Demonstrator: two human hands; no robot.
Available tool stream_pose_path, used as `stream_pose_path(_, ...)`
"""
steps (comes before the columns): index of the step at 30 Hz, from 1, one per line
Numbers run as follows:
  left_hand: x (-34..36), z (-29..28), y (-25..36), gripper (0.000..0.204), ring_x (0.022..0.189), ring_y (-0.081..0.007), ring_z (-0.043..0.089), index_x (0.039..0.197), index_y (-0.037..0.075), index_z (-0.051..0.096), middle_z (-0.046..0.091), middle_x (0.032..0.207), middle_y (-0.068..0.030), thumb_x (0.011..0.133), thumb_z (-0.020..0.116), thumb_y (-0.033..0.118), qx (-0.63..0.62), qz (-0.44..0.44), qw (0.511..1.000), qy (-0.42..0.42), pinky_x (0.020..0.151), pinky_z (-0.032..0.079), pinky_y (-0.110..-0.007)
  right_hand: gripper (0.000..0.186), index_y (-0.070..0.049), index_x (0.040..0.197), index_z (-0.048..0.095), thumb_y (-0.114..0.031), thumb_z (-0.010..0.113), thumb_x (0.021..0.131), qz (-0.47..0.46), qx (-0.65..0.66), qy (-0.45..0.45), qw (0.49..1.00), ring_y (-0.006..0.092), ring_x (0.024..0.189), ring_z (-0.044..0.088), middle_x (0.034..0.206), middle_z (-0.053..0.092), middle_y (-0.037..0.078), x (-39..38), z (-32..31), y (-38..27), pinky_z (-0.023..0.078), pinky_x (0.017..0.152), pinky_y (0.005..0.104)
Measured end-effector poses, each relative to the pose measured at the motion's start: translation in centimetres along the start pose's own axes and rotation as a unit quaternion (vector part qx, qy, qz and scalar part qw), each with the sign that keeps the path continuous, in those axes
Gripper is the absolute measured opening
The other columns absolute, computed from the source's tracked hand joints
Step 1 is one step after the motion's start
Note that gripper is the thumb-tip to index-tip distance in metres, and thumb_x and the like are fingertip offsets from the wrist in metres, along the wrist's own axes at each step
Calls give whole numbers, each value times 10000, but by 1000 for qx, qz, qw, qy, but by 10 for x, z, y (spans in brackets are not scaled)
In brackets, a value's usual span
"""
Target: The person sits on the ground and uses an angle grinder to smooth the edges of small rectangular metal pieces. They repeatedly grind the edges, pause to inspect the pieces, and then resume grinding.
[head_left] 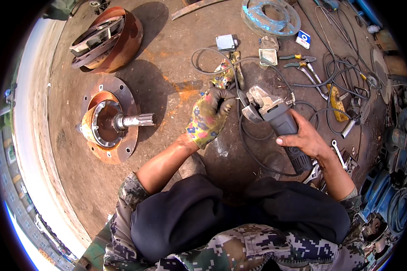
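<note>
I'm gripping the grey angle grinder (280,119) with the bare right hand (309,137), fingers wrapping its body; it's hanging just right of the gloved left hand (208,118), which I'm curling, can't tell whether it's pinching anything. Flanged shaft part (118,122) is resting on the ground (86,180) farther left.

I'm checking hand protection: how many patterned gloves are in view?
2: one patterned glove is worn on the left hand; a second glove lies on the ground beyond it. Others could be hidden.
</note>
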State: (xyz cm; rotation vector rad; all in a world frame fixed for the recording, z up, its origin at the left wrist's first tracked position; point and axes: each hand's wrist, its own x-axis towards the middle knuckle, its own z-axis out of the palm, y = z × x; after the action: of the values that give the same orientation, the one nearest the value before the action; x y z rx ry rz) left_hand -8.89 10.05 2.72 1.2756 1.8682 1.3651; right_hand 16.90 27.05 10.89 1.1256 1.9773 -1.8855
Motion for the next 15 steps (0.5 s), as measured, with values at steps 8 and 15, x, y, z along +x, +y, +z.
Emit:
stream_pose_path(8,2,0,14,199,740,-281,662,1010,13,657,689,825,-162,1040,670,210,19,-81,996,-24,696,524,-398,1100,119,1524,377,-427,937,750,4,-100,14,995,327,1317,589,1400,601,266,-2,-3,4,458,1098,405)
stream_pose_path(15,-3,6,-9,375,625,-155,563,936,36,655,615,718,-18,1074,639,384,-95,-212,972,-24,601,465,-319,1107,151,1509,362,-420,936,753,-18,-167,29,985,368,1311,596,1383,595,308,-1,2,-1,464,1095,423)
